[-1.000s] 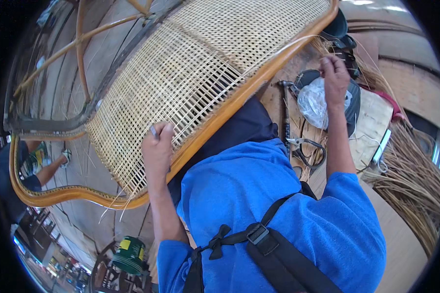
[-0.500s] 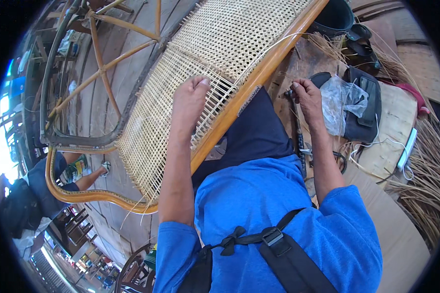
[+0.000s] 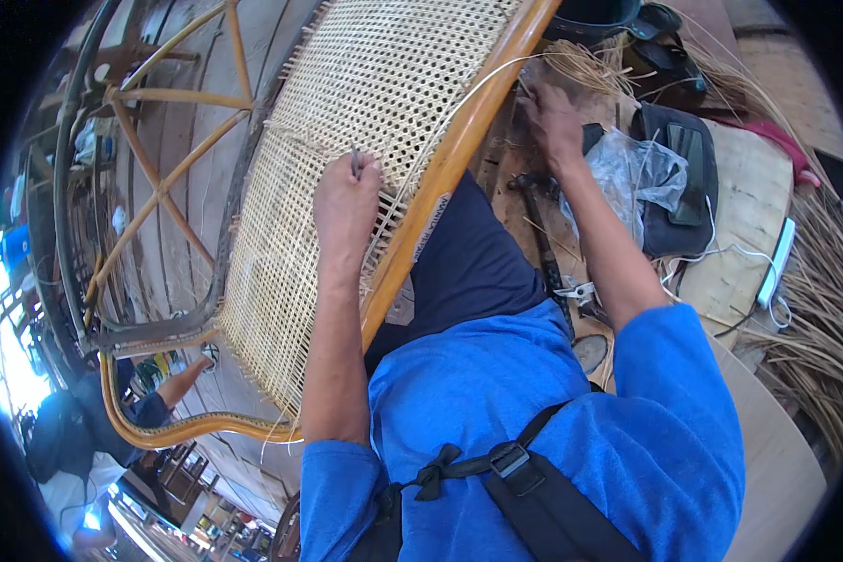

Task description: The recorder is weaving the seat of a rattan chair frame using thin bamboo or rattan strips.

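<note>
Two hands at a cane panel [image 3: 403,84], which spans the inner side of its wooden rail [image 3: 468,140]; the rail serves as landmark below.

Progress: toward the rail's far end the mesh shows even, regular holes; judged woven through. Toward the rail's near end the weave reads as a tighter criss-cross, perhaps less advanced, though the fisheye bend and the forearm make that hard to settle. A dark gap [image 3: 384,211] lies just inside the rail; judged as left to fill. One pale strand [image 3: 482,82] runs along the rail's inner edge and crosses over it farther up; judged not yet worked in. Loose ends [image 3: 276,431] poke out past the rail's near corner; trimming looks left to do.

Grip, left hand [image 3: 347,206]: inside the rail, against the panel, beside the gap. Fingers clenched round a slim grey tool [image 3: 355,164], its end showing above the fist.

Grip, right hand [image 3: 554,126]: outside the rail, apart from it, near a tuft of cane fibres [image 3: 585,61]. Fingers bent; cannot tell whether anything is grasped.

Also outside the rail: a clear plastic bag [image 3: 618,178] and a dark long-handled tool [image 3: 541,234].
</note>
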A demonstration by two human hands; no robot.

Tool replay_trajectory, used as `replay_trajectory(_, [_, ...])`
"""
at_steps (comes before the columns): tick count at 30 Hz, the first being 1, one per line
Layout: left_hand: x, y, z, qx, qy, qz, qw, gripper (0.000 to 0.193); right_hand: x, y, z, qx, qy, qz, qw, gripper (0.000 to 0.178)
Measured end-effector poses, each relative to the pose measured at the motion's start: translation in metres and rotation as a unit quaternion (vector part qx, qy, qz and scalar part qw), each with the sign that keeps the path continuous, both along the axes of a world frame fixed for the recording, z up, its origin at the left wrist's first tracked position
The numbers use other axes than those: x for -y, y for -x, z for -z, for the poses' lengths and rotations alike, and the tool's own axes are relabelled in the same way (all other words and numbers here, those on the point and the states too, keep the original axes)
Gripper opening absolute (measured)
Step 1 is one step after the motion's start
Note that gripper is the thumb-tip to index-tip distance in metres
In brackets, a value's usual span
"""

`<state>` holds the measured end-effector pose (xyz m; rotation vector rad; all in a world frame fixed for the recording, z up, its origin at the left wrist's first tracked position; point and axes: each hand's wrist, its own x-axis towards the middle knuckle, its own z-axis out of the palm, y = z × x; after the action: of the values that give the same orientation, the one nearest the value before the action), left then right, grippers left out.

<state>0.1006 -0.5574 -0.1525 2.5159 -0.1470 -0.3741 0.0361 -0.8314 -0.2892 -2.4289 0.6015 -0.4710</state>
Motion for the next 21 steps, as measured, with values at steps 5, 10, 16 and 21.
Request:
replay_trajectory(5, [0.002,0.002,0.006,0.02,-0.014,0.04,0.999,0.02,0.029,-0.028,0.038,-0.019,0.015,0.005,1.0,0.022])
replay_trajectory(10, [0.004,0.009,-0.008,-0.053,0.039,-0.009,0.998,0.017,0.027,-0.015,-0.009,-0.096,-0.118,-0.048,0.987,0.027])
replay_trajectory(16, [-0.02,0.0,-0.01,-0.112,0.143,-0.019,0.983,0.018,0.004,0.033,-0.054,-0.165,-0.354,0.058,0.919,0.022])
replay_trajectory(21, [-0.029,-0.006,-0.011,-0.18,0.254,-0.098,0.945,0.018,-0.06,0.052,-0.145,-0.048,-0.518,-0.016,0.854,0.015])
